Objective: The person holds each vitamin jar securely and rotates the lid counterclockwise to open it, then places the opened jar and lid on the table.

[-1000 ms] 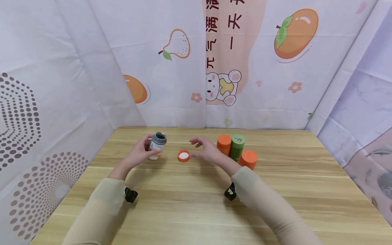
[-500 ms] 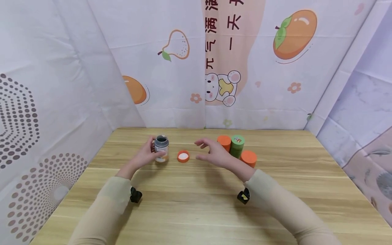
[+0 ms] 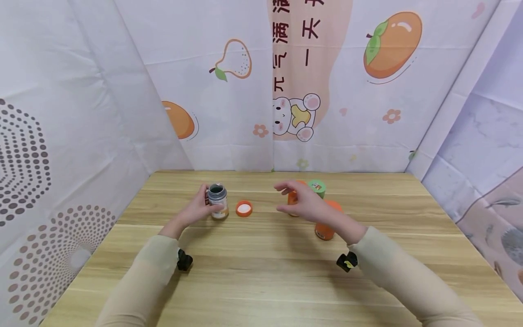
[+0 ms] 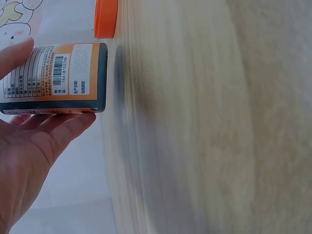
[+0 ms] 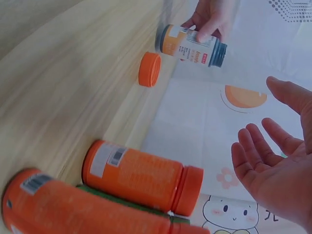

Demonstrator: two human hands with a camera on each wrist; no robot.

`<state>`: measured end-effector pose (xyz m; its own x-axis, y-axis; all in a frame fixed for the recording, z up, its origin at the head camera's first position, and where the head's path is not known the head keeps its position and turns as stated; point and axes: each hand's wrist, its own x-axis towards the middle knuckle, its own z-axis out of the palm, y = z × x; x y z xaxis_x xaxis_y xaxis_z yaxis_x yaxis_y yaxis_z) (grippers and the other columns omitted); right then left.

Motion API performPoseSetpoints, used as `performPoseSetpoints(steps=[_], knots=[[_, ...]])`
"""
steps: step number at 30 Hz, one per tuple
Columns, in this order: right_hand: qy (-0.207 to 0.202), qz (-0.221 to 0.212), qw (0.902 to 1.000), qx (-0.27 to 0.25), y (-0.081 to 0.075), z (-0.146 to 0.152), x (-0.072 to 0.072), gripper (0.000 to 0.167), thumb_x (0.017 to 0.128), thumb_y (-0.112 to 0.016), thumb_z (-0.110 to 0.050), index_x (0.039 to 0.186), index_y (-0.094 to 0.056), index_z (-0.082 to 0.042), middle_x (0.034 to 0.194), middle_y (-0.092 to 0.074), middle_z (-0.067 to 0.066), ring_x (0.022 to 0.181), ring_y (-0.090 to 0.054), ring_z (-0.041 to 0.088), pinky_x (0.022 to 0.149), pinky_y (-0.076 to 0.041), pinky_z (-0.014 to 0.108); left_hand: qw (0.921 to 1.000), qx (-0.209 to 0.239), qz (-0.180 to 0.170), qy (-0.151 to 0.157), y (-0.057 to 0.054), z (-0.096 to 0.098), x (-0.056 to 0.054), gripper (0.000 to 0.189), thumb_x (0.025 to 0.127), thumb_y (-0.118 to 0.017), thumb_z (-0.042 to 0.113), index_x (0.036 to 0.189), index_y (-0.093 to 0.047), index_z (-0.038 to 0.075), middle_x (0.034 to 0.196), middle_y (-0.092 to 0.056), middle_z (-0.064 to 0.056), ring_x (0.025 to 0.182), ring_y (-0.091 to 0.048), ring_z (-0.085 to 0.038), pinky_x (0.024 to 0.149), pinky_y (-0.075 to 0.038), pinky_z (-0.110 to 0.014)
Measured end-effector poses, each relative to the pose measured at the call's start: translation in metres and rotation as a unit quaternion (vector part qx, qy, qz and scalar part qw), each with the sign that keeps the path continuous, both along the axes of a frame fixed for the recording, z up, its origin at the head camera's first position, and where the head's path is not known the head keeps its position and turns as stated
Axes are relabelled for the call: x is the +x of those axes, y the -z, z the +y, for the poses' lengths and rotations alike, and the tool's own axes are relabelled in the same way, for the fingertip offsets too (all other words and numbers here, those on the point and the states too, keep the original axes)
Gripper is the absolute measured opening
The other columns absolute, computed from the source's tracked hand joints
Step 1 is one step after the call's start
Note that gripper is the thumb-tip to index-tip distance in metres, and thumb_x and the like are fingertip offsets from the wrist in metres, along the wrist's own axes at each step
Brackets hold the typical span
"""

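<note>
My left hand [image 3: 198,210] grips a dark grey bottle [image 3: 219,202] with an orange and white label, thumb on one side and fingers on the other. The bottle stands upright with its mouth uncovered. Its base is close to the table; in the left wrist view a shadow lies beside it. To its right lies an orange cap [image 3: 244,214], white inside facing up. My right hand [image 3: 305,202] hovers with relaxed, spread fingers and holds nothing. Beneath and behind it stand two orange bottles [image 5: 139,175] and a green bottle [image 3: 317,186], partly hidden by the hand and forearm.
The wooden table [image 3: 253,277] runs back to a printed curtain [image 3: 245,104] with fruit pictures. Another curtain [image 3: 57,136] borders the left side. In the right wrist view, the second orange bottle [image 5: 73,204] stands nearest that camera.
My right hand has moved right, away from the cap and over the orange bottles. The left hand has brought the grey bottle slightly right and nearer, straightening it upright. The cap stays put.
</note>
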<state>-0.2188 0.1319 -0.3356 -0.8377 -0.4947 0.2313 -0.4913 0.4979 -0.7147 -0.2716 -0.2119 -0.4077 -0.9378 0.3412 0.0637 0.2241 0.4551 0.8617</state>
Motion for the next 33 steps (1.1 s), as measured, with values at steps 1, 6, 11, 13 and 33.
performPoseSetpoints(steps=[1, 6, 11, 13, 33], knots=[[-0.001, -0.002, 1.0, -0.003, -0.001, 0.002, 0.001, 0.048, 0.084, -0.077, -0.01, 0.127, -0.057, -0.002, 0.123, -0.059, 0.012, 0.113, -0.054, 0.029, 0.094, -0.044, 0.048, 1.0, 0.002, 0.002, 0.001, 0.001, 0.0, -0.001, 0.058, 0.09, -0.071, 0.013, 0.126, -0.029, -0.002, 0.134, -0.044, -0.029, 0.127, -0.042, -0.046, 0.103, -0.034, -0.057], [-0.008, -0.025, 0.9994, -0.022, -0.007, 0.013, 0.005, 0.05, 0.084, -0.076, -0.009, 0.129, -0.055, -0.001, 0.124, -0.057, 0.013, 0.115, -0.053, 0.033, 0.098, -0.043, 0.048, 1.0, 0.0, 0.008, 0.003, 0.003, 0.001, -0.002, 0.056, 0.09, -0.07, 0.011, 0.125, -0.029, -0.003, 0.133, -0.045, -0.03, 0.126, -0.043, -0.046, 0.103, -0.034, -0.057], [-0.008, -0.041, 0.9988, -0.026, -0.011, 0.025, 0.006, 0.052, 0.085, -0.076, -0.012, 0.131, -0.054, -0.003, 0.123, -0.057, 0.014, 0.115, -0.052, 0.036, 0.095, -0.044, 0.049, 0.9999, -0.009, -0.006, 0.004, 0.005, 0.0, -0.001, 0.057, 0.091, -0.069, 0.01, 0.127, -0.027, -0.003, 0.134, -0.044, -0.03, 0.127, -0.043, -0.044, 0.103, -0.034, -0.056], [-0.005, -0.04, 0.9989, -0.024, -0.012, 0.028, 0.007, 0.053, 0.085, -0.076, -0.012, 0.132, -0.053, -0.003, 0.122, -0.058, 0.016, 0.114, -0.052, 0.035, 0.093, -0.043, 0.051, 0.9999, -0.008, -0.012, 0.004, 0.005, -0.001, -0.001, 0.059, 0.091, -0.069, 0.01, 0.129, -0.026, -0.003, 0.134, -0.044, -0.029, 0.127, -0.042, -0.043, 0.103, -0.034, -0.055], [0.009, -0.011, 0.9999, -0.009, -0.017, 0.046, 0.014, 0.055, 0.083, -0.078, -0.011, 0.131, -0.055, -0.001, 0.122, -0.06, 0.014, 0.113, -0.052, 0.035, 0.089, -0.043, 0.05, 0.9997, 0.001, -0.025, -0.006, 0.0, -0.001, 0.0, 0.075, 0.088, -0.074, 0.014, 0.138, -0.02, -0.002, 0.138, -0.042, -0.03, 0.132, -0.037, -0.045, 0.105, -0.029, -0.059]])
